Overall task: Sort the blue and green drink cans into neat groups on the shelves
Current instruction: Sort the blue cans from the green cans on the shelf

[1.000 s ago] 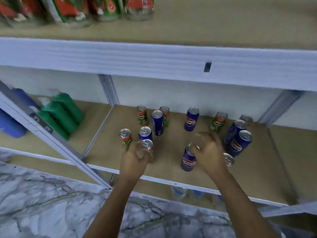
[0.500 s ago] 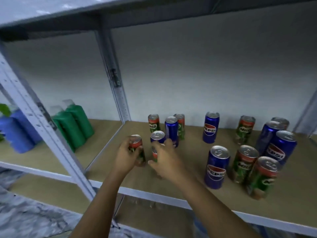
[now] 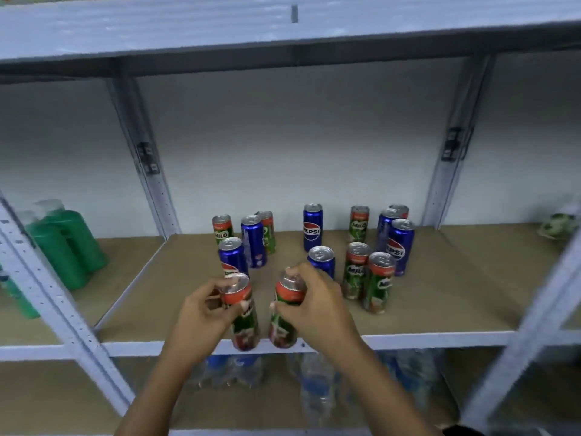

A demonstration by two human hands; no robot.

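Blue Pepsi cans and green Milo cans stand mixed on the middle shelf (image 3: 440, 313). My left hand (image 3: 201, 313) is shut on one green can (image 3: 243, 322), and my right hand (image 3: 314, 306) is shut on a second green can (image 3: 284, 319). Both held cans are side by side at the shelf's front edge, slightly tilted. Behind them a blue can (image 3: 232, 254) stands at the left, another blue can (image 3: 321, 259) just past my right fingers. Two green cans (image 3: 379, 286) stand right of my right hand, with blue cans (image 3: 400, 243) behind.
Green bottles (image 3: 67, 243) fill the left bay beyond a grey upright post (image 3: 143, 152). Another post (image 3: 452, 143) bounds the right side. Clear water bottles (image 3: 317, 385) sit on the shelf below. A grey shelf beam (image 3: 283, 36) runs overhead.
Both hands have pulled back toward the shelf's front edge, each now holding a green can. The camera view has shifted to show more of the shelf and the beam above.
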